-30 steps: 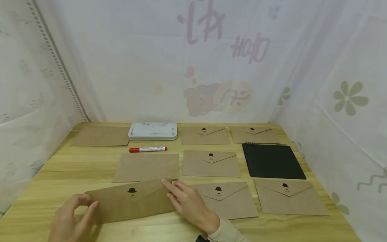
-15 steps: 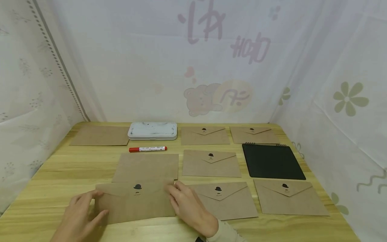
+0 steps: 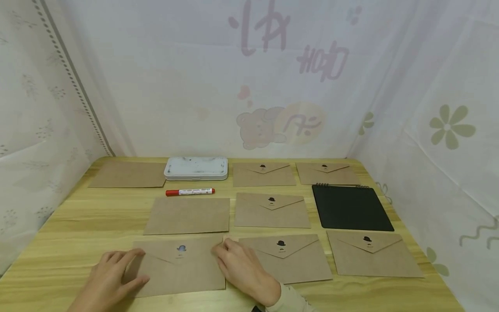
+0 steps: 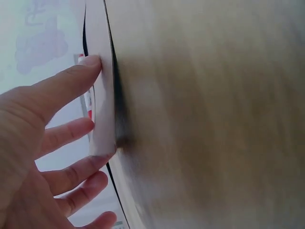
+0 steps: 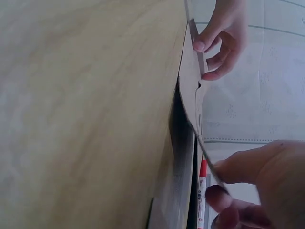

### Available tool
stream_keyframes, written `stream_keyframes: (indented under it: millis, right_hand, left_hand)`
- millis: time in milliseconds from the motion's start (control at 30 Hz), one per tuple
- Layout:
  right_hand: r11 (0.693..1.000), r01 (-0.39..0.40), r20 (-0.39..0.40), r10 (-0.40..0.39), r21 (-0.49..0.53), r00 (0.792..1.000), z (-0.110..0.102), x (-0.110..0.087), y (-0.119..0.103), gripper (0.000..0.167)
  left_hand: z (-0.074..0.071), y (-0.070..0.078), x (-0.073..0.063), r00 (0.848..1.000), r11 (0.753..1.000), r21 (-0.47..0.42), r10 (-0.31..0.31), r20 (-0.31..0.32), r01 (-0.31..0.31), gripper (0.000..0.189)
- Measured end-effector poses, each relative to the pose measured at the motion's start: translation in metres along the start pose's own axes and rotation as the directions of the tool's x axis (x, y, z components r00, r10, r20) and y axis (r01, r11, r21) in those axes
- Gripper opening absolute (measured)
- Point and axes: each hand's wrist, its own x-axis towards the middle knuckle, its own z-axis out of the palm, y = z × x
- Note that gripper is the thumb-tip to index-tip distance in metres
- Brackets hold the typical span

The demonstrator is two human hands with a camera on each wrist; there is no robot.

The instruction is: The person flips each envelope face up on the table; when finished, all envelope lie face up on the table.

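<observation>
A brown kraft envelope [image 3: 183, 273], its flap and printed hat facing up, lies at the front left, close over the table. My right hand [image 3: 243, 266] pinches its right side near the upper corner. That edge bends up between thumb and finger in the right wrist view. At the left end, my left hand [image 3: 115, 275] stands with thumb and fingers spread. Its fingertips touch the envelope's face and edge, and the thumb [image 4: 86, 71] lies on the paper in the left wrist view. Beside it on the right lies another hat-printed envelope [image 3: 288, 264].
Several more envelopes lie in rows, among them a plain-side-up one [image 3: 187, 216] just behind. A red marker [image 3: 190, 192] and a white case [image 3: 196, 169] lie farther back. A black spiral notebook [image 3: 352, 208] is at right. White printed cloth [image 3: 175, 86] surrounds the wooden table.
The envelope in my hands came down from a tilted position to nearly flat and slid slightly right and toward me. My left hand moved right with it; its fingers are now straighter.
</observation>
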Motion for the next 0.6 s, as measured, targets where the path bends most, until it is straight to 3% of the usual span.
stream_keyframes:
  millis: [267, 467, 600]
  right_hand:
    - [0.999, -0.024, 0.123, 0.027, -0.027, 0.992, -0.001, -0.003, -0.001, 0.008]
    - [0.998, -0.066, 0.140, 0.068, -0.020, 0.988, 0.002, -0.003, 0.000, 0.012]
    - [0.997, -0.072, 0.160, 0.075, -0.028, 0.984, 0.003, -0.003, 0.000, 0.017]
  left_hand:
    - [0.001, 0.008, 0.002, 1.000, 0.999, 0.051, 0.005, 0.017, -0.006, 0.046]
    - [0.001, 0.011, 0.002, 0.999, 0.997, 0.071, 0.019, -0.036, -0.016, 0.044]
    - [0.001, 0.012, 0.000, 0.999, 0.997, 0.078, 0.008, -0.035, -0.005, 0.044]
